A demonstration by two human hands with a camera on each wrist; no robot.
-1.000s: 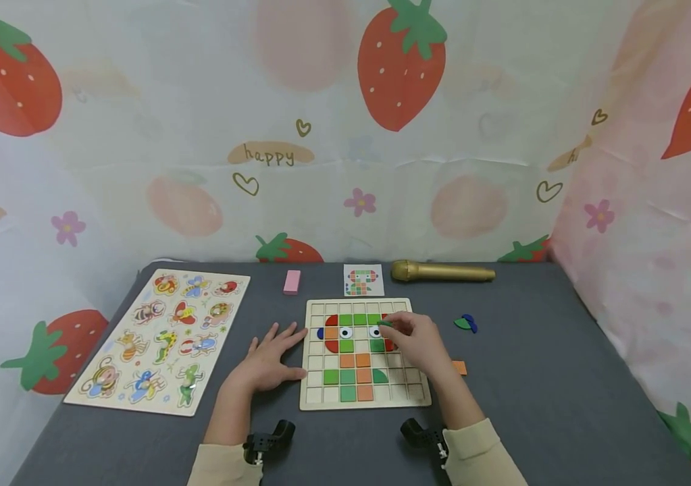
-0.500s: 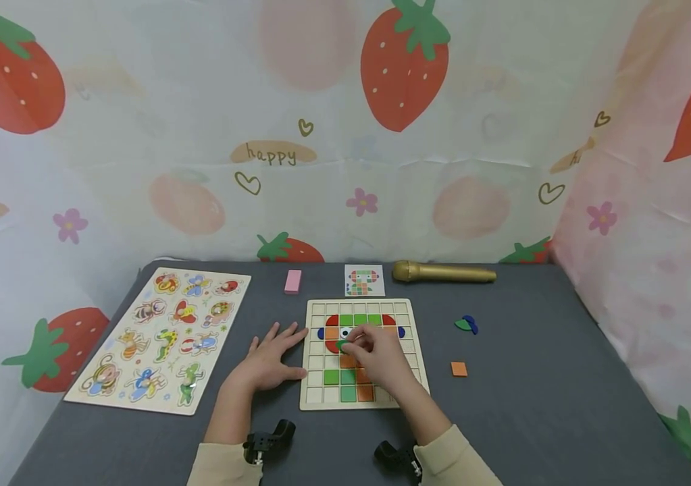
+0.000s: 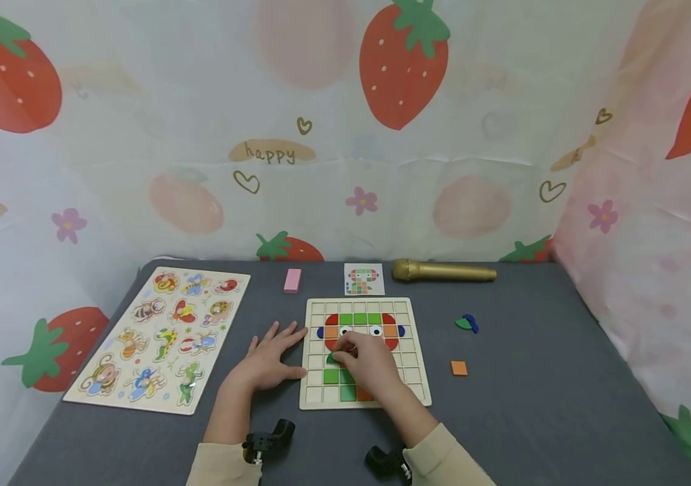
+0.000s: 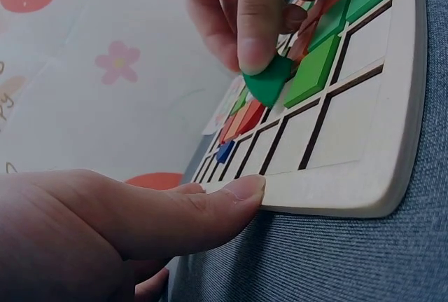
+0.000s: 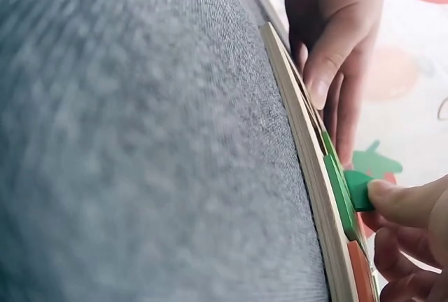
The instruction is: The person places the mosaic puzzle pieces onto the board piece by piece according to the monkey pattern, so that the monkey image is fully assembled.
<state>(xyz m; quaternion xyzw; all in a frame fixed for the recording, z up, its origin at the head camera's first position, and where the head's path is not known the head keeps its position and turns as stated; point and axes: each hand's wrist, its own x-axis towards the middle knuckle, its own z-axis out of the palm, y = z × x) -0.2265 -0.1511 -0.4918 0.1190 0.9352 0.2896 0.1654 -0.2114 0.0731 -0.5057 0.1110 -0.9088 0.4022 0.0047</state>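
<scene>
My right hand [image 3: 369,363] pinches a dark green quarter-circle tile [image 4: 269,83] between thumb and fingers. It holds the tile tilted over a square left of centre on the wooden grid board [image 3: 315,395], just above a light green square tile [image 4: 313,73]. My left hand [image 3: 267,361] lies spread on the table, with its thumb [image 4: 241,193] and fingertips at the board's left edge. Red, orange, green and blue tiles and two eye tiles [image 3: 375,331] form a figure on the board, partly hidden by my right hand.
Right of the board lie an orange square tile [image 3: 458,368] and a small pile of green and blue tiles [image 3: 467,324]. Behind it are a pattern card [image 3: 364,279], a gold microphone [image 3: 442,271] and a pink block [image 3: 292,281]. An insect puzzle board [image 3: 159,341] lies left.
My right hand has carried the green tile from the board's right eye leftward and then slightly down toward the light green square. My left hand has stayed in place.
</scene>
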